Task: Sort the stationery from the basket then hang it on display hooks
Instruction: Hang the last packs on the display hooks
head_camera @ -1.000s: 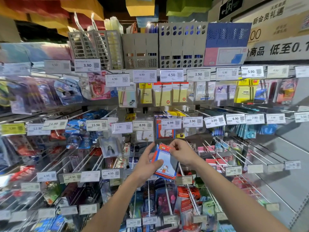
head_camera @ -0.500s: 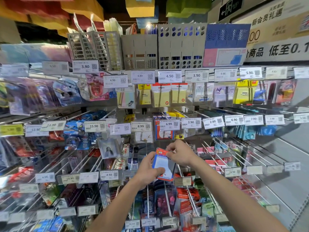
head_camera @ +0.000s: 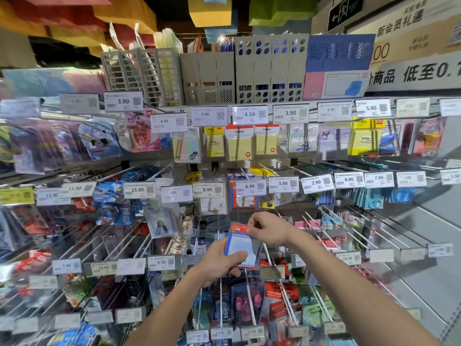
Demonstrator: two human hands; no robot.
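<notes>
Two hands hold one flat blue-and-white memo-pad packet with a red header card point(head_camera: 240, 248). It is in the air before the middle of the grey wire-hook display rack point(head_camera: 399, 236), below the white 6.99 price tag point(head_camera: 249, 186). Left hand point(head_camera: 219, 260): fingers curl round the packet's lower left edge, thumb across its front. Right hand point(head_camera: 268, 229): fingers pinch the red header at the top.

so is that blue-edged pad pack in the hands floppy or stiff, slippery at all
Probably fairly stiff: the pad pack looks flat though gripped only at its top by the right hand and lower down by the left hand. Likely light. Its clear wrap may slip.
</notes>
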